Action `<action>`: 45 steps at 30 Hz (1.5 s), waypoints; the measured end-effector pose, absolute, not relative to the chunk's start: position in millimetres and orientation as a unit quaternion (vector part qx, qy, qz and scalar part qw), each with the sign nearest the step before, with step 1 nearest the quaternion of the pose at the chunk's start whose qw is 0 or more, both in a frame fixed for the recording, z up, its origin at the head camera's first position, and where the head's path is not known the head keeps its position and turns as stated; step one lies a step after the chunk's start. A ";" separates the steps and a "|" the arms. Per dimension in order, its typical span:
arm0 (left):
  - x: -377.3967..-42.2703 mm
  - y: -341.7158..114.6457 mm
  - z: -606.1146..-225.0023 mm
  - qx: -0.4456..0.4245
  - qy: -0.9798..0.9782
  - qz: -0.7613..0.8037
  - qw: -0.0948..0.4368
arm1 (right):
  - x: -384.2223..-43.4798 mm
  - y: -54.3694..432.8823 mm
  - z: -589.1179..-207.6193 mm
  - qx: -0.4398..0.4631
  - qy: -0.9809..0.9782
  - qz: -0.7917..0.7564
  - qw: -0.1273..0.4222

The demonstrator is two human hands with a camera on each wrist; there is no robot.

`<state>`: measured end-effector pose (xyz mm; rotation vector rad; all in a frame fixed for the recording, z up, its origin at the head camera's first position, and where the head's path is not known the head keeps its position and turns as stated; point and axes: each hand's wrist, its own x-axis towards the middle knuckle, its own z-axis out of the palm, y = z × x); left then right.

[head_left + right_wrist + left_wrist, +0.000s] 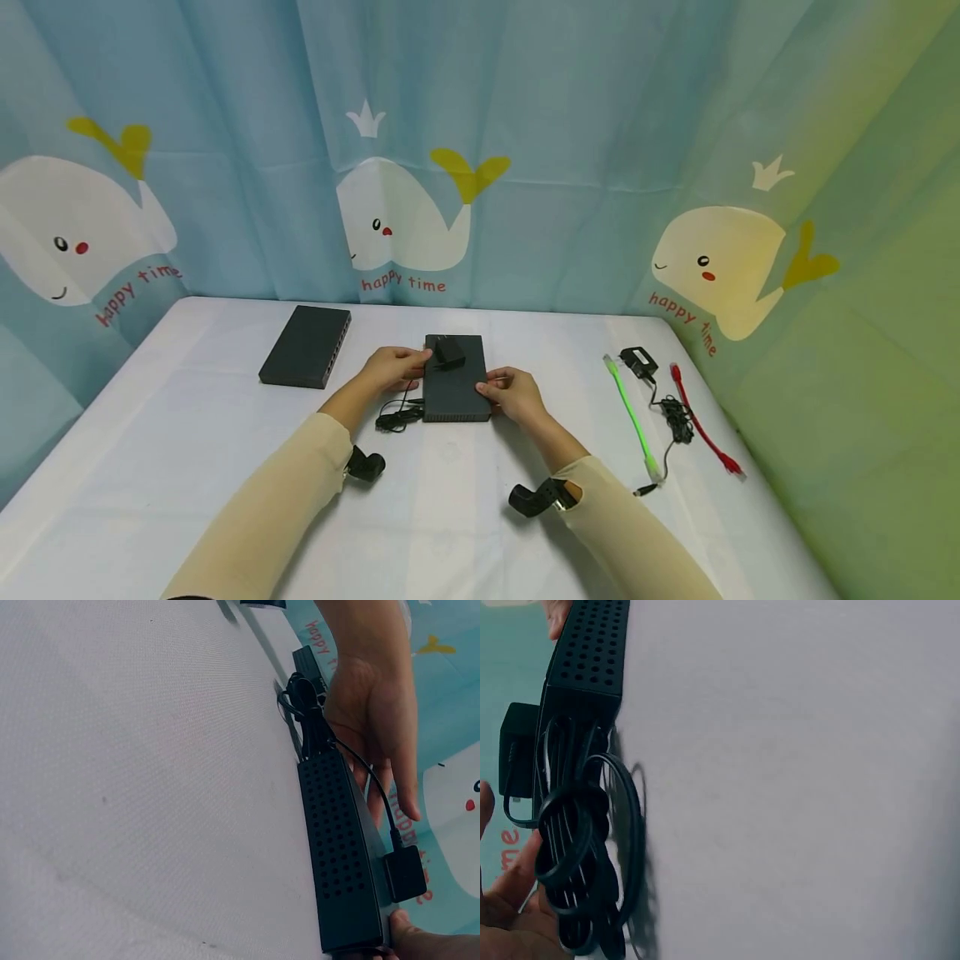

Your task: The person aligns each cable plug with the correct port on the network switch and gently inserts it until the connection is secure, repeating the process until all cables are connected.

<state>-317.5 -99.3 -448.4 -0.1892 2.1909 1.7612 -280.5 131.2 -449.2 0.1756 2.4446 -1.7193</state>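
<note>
A flat black network switch (456, 393) lies on the white table between both hands, a black power adapter (450, 352) resting on its top. From the adapter runs a thin cord to a coiled bundle of black cable (577, 840) beside the switch's left side. My right hand (516, 394) pinches the switch's right edge, thumb on top and fingers at the side. At the left edge is my left hand (395, 367), its fingers by the side. In the right wrist view the left thumb (405, 780) extends straight above the top, apart from it.
Another black switch (306, 346) lies at the back left. On the right are a green cable (632, 412), a second power adapter (639, 362) with its bundled cord (678, 418), and a red cable (703, 425). A whale-print curtain (570, 208) hangs behind the table.
</note>
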 end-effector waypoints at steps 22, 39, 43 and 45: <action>-301.6 -89.3 -442.2 -0.050 0.783 0.605 0.134 | -273.1 129.7 -448.4 0.061 0.805 -0.589 0.049; -322.5 -95.2 -440.2 -0.074 0.778 0.610 0.134 | -298.8 118.4 -441.8 0.076 0.825 -0.556 0.072; -324.3 -93.9 -440.1 -0.074 0.777 0.610 0.140 | -317.6 128.6 -437.1 0.105 0.792 -0.589 0.119; -324.6 -92.2 -440.5 -0.074 0.774 0.613 0.142 | -329.0 135.0 -433.2 0.124 0.774 -0.607 0.127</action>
